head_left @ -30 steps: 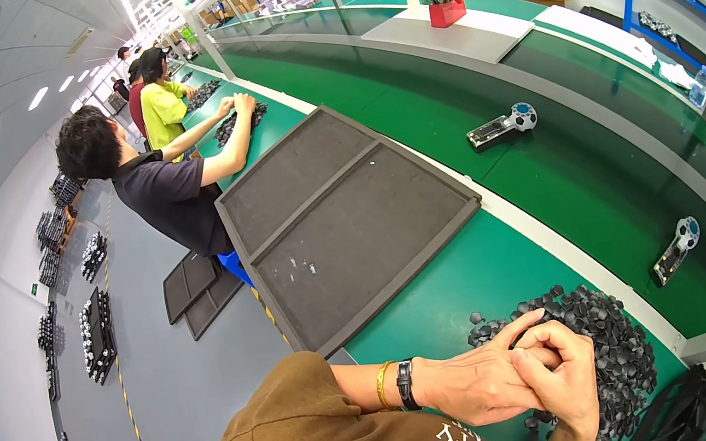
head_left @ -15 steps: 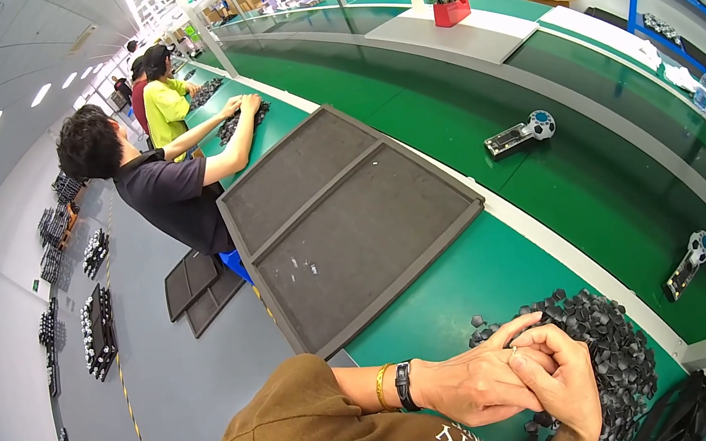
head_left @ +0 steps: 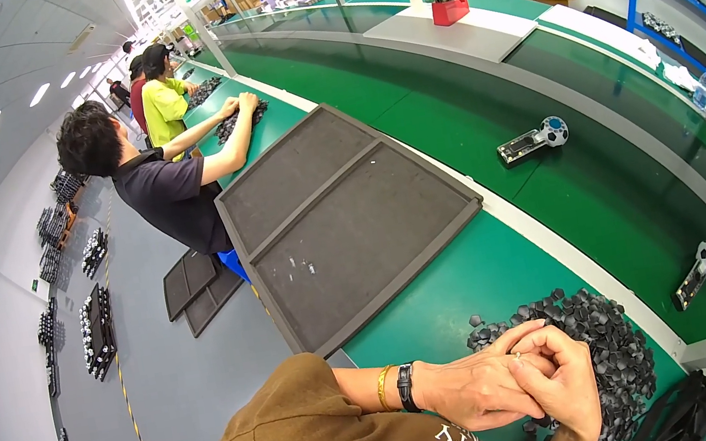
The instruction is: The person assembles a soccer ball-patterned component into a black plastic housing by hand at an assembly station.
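My left hand (head_left: 473,390), with a gold bracelet and a dark-strapped watch at its wrist, is closed together with my right hand (head_left: 568,379). Their fingers are wrapped over one another at the near edge of a heap of small flat black pieces (head_left: 611,336). A ring shows among the fingers. Whether any piece lies between the palms is hidden. The heap rests on the green work surface (head_left: 441,299) and spreads out mostly beyond my right hand.
Left of the heap lies a large dark divided tray (head_left: 358,248) with small scraps in it. Two devices with football-patterned round heads (head_left: 536,139) (head_left: 696,275) lie on the green belt (head_left: 449,125). Beyond the tray, a co-worker (head_left: 166,191) handles black pieces. A black bag-like item (head_left: 679,413) sits nearby.
Both football-headed devices have shifted slightly along the belt, toward me and to the right. My clasped hands have hardly moved.
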### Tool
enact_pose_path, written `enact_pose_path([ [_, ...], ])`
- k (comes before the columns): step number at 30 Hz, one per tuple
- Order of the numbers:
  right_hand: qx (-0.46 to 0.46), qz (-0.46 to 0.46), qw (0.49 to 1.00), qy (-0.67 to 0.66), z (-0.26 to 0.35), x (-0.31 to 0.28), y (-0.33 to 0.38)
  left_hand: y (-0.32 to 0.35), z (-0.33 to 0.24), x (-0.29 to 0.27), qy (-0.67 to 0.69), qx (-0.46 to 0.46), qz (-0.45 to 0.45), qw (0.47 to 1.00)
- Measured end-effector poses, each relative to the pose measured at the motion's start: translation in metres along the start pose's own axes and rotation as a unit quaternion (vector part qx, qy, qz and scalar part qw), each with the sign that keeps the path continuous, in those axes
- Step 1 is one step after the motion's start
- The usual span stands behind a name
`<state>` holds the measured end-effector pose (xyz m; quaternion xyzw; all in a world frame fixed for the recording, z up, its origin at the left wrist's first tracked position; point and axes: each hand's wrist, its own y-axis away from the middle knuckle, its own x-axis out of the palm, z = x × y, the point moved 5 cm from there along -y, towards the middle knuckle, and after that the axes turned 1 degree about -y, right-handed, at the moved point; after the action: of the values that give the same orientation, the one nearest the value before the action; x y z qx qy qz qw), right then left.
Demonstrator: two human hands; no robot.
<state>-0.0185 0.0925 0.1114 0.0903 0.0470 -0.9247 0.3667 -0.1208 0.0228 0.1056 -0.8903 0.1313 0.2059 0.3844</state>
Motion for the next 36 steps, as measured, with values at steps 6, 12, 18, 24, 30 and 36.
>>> enact_pose_path([
  [6,-0.006,-0.04,0.999,0.029,-0.003,-0.003,0.0,0.002,0.004,0.0,-0.017,-0.005,0.078,0.997],
  [12,0.0,-0.024,0.998,0.066,0.001,-0.003,-0.006,0.005,0.011,0.002,-0.053,-0.021,0.129,0.99],
  [18,0.011,-0.003,1.0,0.018,0.009,0.0,-0.01,0.004,0.01,-0.006,-0.049,-0.011,0.112,0.992],
  [24,0.012,0.006,0.999,0.048,0.01,-0.003,-0.01,-0.001,0.006,-0.008,-0.02,0.011,0.081,0.996],
  [30,-0.051,-0.039,0.995,0.076,0.009,-0.002,-0.007,-0.005,0.011,-0.006,-0.036,-0.01,0.102,0.994],
  [36,-0.086,-0.016,0.991,0.097,0.007,0.004,-0.012,0.006,0.015,-0.009,-0.073,-0.021,0.12,0.99],
])
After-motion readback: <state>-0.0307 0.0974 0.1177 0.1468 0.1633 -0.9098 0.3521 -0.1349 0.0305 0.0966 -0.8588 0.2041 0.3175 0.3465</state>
